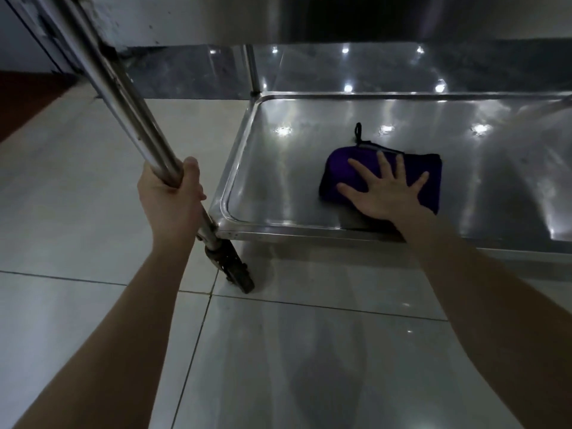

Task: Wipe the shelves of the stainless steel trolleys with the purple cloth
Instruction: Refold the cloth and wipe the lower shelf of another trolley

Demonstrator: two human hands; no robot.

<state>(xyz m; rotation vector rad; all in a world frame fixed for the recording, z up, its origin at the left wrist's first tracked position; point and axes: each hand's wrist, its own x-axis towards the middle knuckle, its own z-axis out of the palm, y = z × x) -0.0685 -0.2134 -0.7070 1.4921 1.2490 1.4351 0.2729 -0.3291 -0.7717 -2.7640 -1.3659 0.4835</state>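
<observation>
Head view, looking down on both hands. The left hand (173, 193), at about 9 o'clock in the frame, has its fingers and thumb curled tight around the upright post (123, 97) of the trolley (309, 235), just above the near-left corner of the low shelf (278, 168). Its forearm runs up from 7 o'clock. The right hand (387, 193), at about 2 o'clock, lies flat with its palm down and fingers straight and spread. It presses on the purple cloth (335, 164), and its forearm crosses the shelf's front rim from 5 o'clock.

The folded cloth sits on the shelf near the front edge, partly hidden under the palm. A dark loop (358, 131) sticks out from its far side toward 12 o'clock. The steel surface around it shows bright light spots. Below the gripped post, a black castor (240, 274) stands on the pale tiled floor (93, 181). A rear post (253, 69) rises at the shelf's far-left corner, at 12 o'clock, with a steel panel behind it.
</observation>
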